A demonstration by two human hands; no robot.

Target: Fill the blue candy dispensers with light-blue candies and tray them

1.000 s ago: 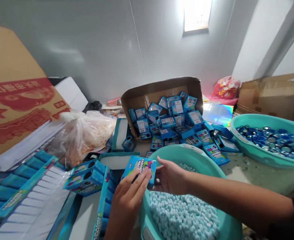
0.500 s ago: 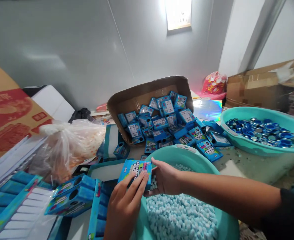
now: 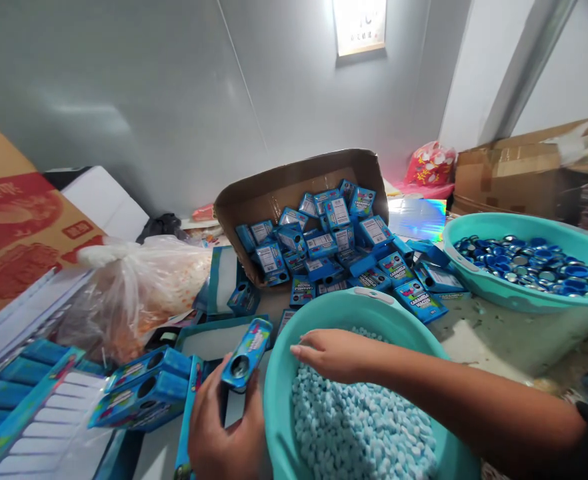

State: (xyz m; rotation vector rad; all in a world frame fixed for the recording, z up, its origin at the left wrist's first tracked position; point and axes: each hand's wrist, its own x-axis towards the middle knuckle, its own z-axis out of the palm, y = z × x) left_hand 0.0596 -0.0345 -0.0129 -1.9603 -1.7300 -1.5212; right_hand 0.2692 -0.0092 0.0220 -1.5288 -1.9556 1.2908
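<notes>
My left hand grips a small blue candy box by its lower end, with its round hole facing me, left of the teal basin. That basin is filled with pale blue candies. My right hand hovers palm down over the candies at the basin's near-left rim, fingers curled together; what they hold, if anything, is hidden. Behind the basin a tipped cardboard box spills many small blue boxes onto the table.
A second teal basin of blue metal caps stands at right. Blue display trays and filled boxes lie at left, with a plastic bag and a large red-printed carton. More cartons stand at back right.
My left hand has turned the blue box hole-side up and pulled it down to the left. My right hand let go of it and moved over the candies in the basin.
</notes>
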